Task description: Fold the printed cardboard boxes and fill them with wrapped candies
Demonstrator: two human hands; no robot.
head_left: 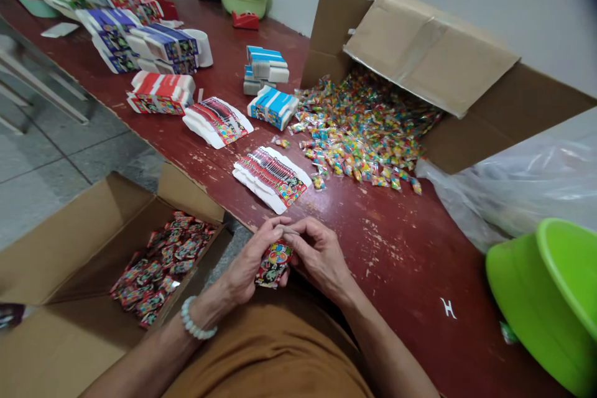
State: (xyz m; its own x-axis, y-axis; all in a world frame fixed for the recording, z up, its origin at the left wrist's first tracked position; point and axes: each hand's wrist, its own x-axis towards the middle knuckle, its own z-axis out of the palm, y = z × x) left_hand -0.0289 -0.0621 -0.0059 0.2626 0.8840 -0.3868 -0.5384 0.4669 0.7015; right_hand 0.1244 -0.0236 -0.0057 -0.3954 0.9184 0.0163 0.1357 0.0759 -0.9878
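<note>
Both my hands meet at the near edge of the dark red table [387, 242]. My left hand [252, 258] and my right hand [319, 252] are closed on one small red printed box [273, 264], fingers pinched at its top. A white bead bracelet circles my left wrist. Just beyond my hands lies a fanned stack of flat red box blanks [273, 177]. Farther back, a heap of small colourful wrapped candies [361, 127] spills from a tipped cardboard carton [433, 56].
An open cardboard box [93, 242] at my left, below the table edge, holds several finished red boxes. More flat blanks and blue, red and purple box stacks [153, 43] line the table's left. Green basins [545, 298] and a clear plastic bag [527, 180] sit at right.
</note>
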